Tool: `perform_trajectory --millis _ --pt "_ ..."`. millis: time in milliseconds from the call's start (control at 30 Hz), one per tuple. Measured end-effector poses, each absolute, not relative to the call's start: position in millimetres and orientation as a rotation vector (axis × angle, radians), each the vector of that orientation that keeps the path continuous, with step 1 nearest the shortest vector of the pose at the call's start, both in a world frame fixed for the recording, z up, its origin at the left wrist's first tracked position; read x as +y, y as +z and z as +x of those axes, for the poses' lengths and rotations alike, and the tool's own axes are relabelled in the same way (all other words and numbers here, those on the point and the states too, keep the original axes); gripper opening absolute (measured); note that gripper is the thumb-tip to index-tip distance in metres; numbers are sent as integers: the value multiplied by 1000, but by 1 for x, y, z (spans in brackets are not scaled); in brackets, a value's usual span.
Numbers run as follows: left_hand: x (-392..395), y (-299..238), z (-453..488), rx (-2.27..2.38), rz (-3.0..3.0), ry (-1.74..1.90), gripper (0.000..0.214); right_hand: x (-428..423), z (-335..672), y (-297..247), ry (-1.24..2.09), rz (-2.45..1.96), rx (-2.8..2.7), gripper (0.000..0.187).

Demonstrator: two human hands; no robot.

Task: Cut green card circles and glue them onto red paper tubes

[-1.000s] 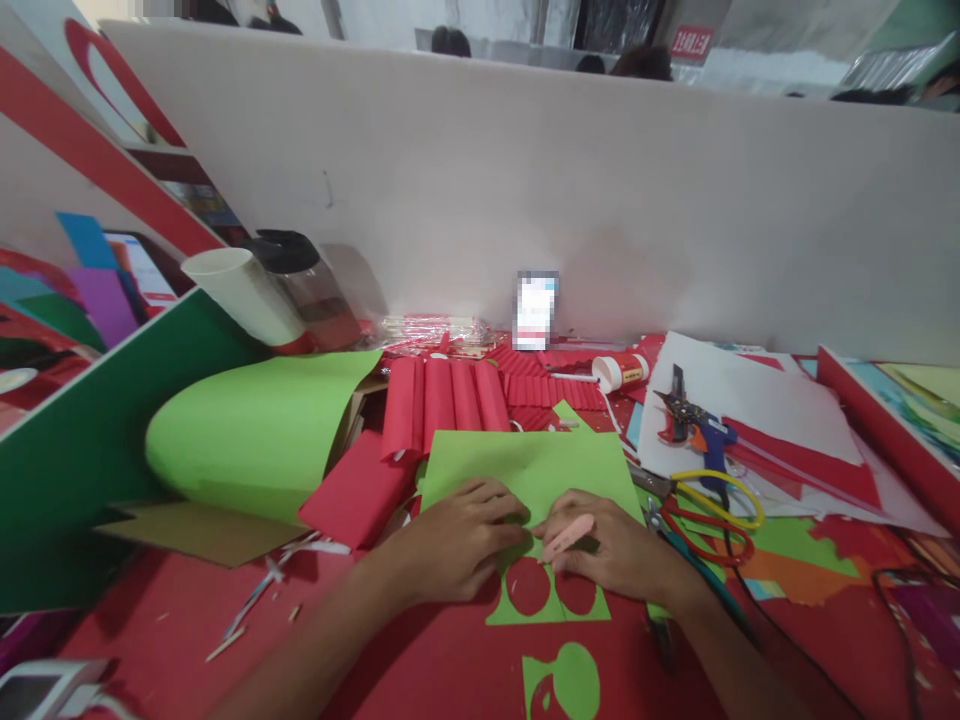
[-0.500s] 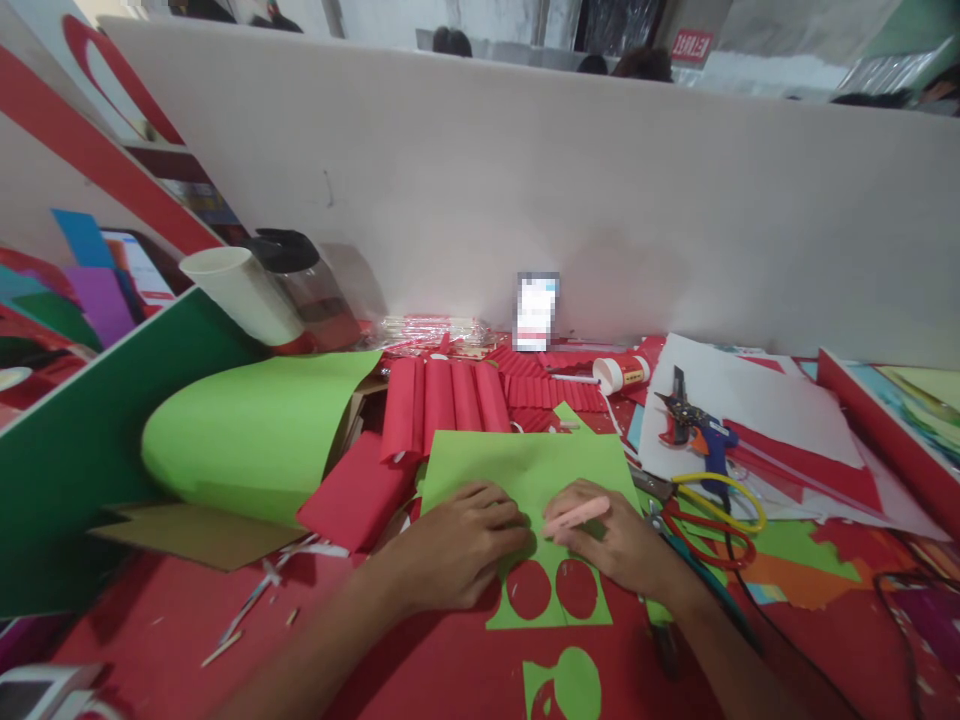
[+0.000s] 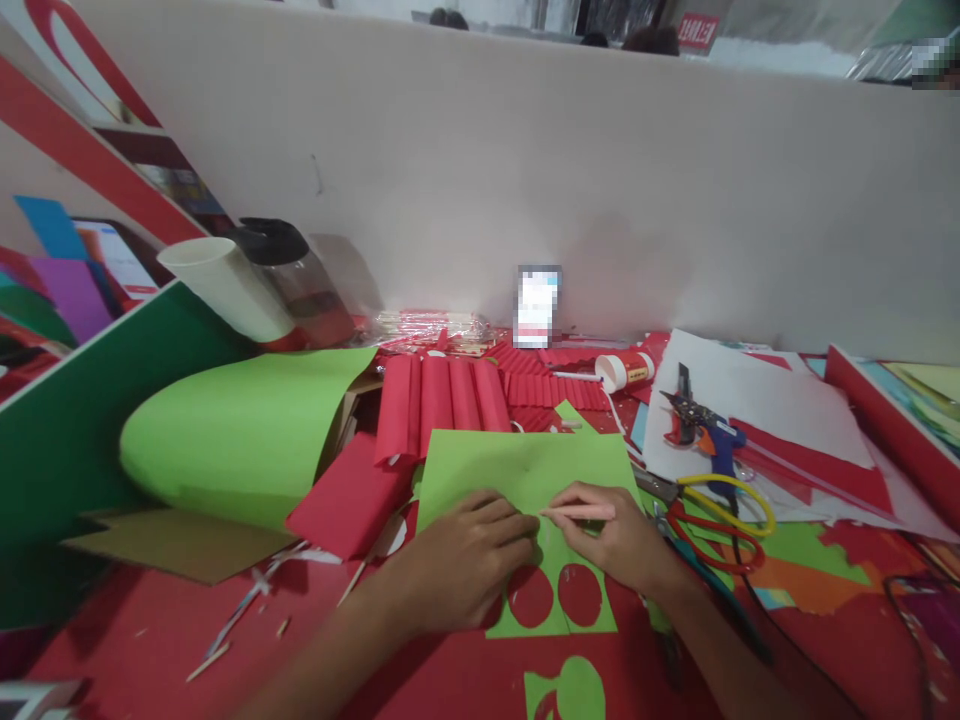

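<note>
A light green paper sheet [image 3: 517,455] lies in front of me on the red table. My left hand [image 3: 480,555] rests on it, palm down, fingers slightly bent and pressing the paper. In my right hand [image 3: 611,535] is a pink pen-shaped tool [image 3: 589,512], its tip low at the sheet close to my left fingertips. Whether it is a pen or a knife I cannot tell. Near the sheet's lower edge are two round shapes where red shows. A green paper scrap with a round piece [image 3: 581,685] lies nearer me.
Red paper rolls [image 3: 439,405] and a curled green sheet [image 3: 240,430] lie left of the paper. To the right are yellow-handled scissors [image 3: 727,503], red-handled scissors [image 3: 716,540] and a blue glue gun [image 3: 724,440]. A phone [image 3: 535,310] stands against the white partition [image 3: 450,170].
The pink tool has swung from slanting to nearly level, its tip now closer to my left fingers. My left hand stays on the sheet. The camera view has shifted slightly.
</note>
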State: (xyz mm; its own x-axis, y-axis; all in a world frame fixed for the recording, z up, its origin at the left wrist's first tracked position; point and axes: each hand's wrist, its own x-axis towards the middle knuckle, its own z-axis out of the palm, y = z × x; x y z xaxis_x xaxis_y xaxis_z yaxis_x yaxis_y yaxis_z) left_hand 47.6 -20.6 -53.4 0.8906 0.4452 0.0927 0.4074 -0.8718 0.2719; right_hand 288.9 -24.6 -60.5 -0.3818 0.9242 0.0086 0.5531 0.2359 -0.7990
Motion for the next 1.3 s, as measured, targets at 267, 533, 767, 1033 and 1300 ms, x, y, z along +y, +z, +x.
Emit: perform_trajectory --millis 267,533,767,1033,1300 --pt "-27 -53 51 714 2804 147 25 -23 290 -69 975 -1338 -2064 15" --pt "-32 -54 51 755 2794 127 21 -20 291 -67 934 -1359 -2078 15" --pt "-33 -48 51 771 2782 57 25 -20 289 -67 936 -1289 -2108 17" --pt "-40 -45 53 817 2759 -60 55 -19 288 -68 920 -1221 -2137 20" --pt "-51 -47 59 893 2868 50 39 -19 284 -64 933 -1225 -2131 20"
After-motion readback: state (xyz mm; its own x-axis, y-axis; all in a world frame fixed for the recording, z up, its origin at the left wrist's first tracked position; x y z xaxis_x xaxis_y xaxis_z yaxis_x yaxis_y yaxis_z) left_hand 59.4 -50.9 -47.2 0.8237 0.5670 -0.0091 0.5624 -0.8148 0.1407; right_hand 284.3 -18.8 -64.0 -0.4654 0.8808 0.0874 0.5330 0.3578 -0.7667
